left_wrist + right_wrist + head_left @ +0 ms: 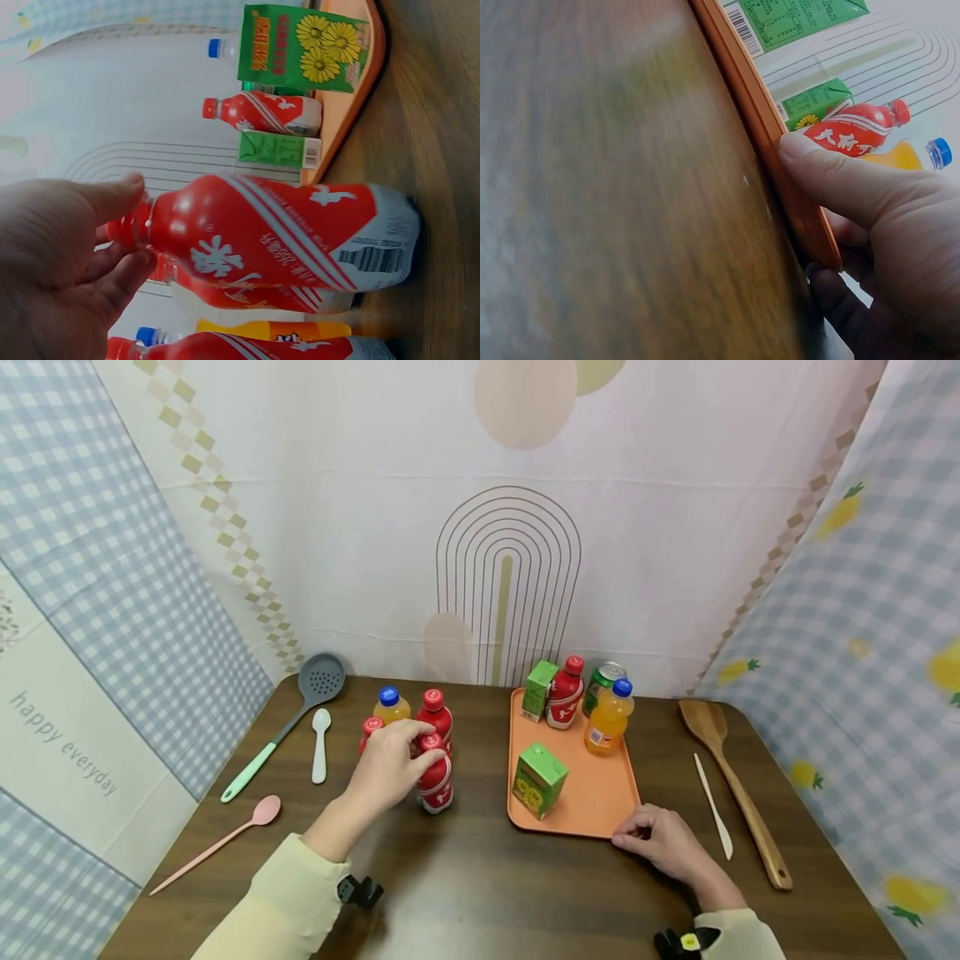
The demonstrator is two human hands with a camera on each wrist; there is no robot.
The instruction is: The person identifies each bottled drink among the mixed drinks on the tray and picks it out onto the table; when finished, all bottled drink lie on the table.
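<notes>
My left hand (pixel 388 766) pinches a red soda bottle (pixel 435 787) by its cap and neck, thumb on one side and fingers on the other. In the left wrist view that bottle (pixel 281 232) has white stripes and a pale base. Close behind it stand two more red bottles, one (pixel 437 713) farther back and one (pixel 372 727) partly hidden by the hand, plus an orange drink bottle (pixel 391 703) with a blue cap. My right hand (pixel 663 841) grips the near right corner of an orange tray (pixel 588 802), the thumb on its rim (pixel 742 90).
On the tray stand two green drink cartons (pixel 540 781), a red bottle (pixel 564 693), a green can (pixel 602 681) and an orange drink bottle (pixel 609 722). At left lie a skimmer (pixel 307 693), a white spoon (pixel 319 747) and a pink spoon (pixel 247 822). A white knife (pixel 712 806) and wooden spatula (pixel 738 785) lie right.
</notes>
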